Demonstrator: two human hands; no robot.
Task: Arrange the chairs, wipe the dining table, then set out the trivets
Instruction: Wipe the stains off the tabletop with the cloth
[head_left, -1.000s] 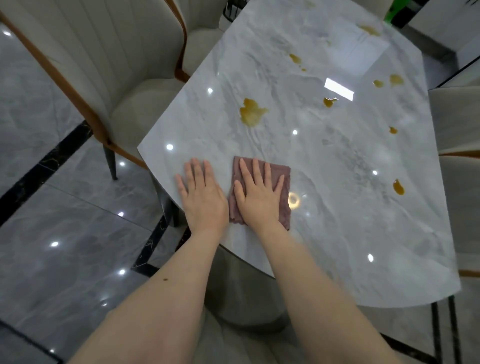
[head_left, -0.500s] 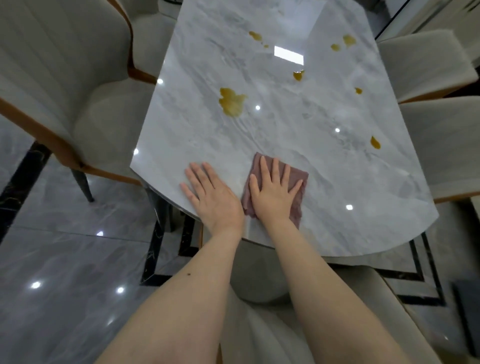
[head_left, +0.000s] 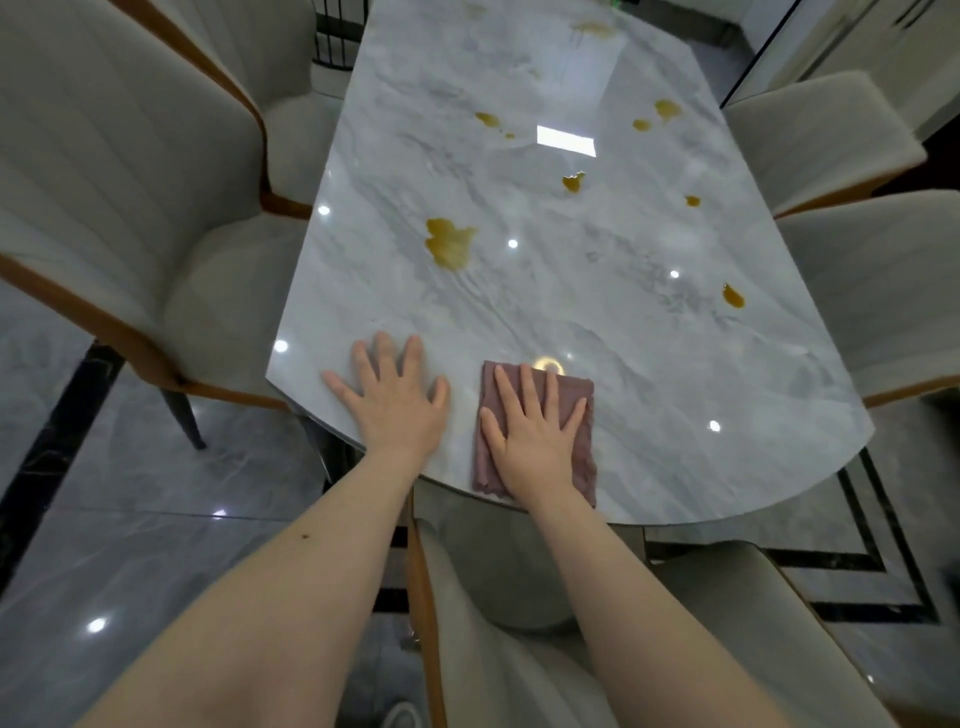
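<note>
Cloth (head_left: 576, 410) lies folded at near table (head_left: 649, 364) edge, right hand (head_left: 535, 441) flat on it, fingers straight. Left hand (head_left: 395, 400) flat on bare marble. Judged: soft, light; slides easily under palm pressure.

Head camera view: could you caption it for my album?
Right hand presses a mauve folded cloth on the amber-stained grey marble table; left hand rests flat.

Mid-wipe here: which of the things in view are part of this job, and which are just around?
Part of the job:
- cloth, pressed flat under the right hand
- left hand, flat on the dining table
- amber spills, the largest ahead of the hands
- chairs, e.g. near left

Just around:
- tiled floor
- dark rack beyond the table
</note>
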